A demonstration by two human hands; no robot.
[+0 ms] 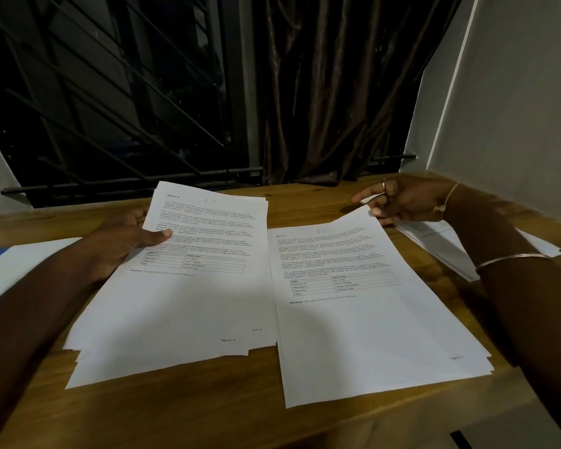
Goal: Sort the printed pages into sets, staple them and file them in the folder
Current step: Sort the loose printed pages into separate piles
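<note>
- Pages in a fanned stack of white printed sheets (182, 303) lie left of centre on the brown wooden desk (208, 413), a handwritten mark at the top.
- The left hand (123, 244) takes this stack's far left edge, thumb pressed on top, grip clenched on the upper sheets.
- A second stack of white printed pages (370, 328) lies just beside it to the right.
- The right hand (402, 202) has its grip pinched on the raised far corner of that stack's top sheet.
- A third pile of white pages (434, 236) lies beneath the right forearm, which wears a thin metal bangle (512, 259).
- A blue-edged white sheet (20, 264) sits at the desk's left side.
- A dark brown curtain (321, 92) and a black barred window grille (110, 92) stand behind the desk.
</note>
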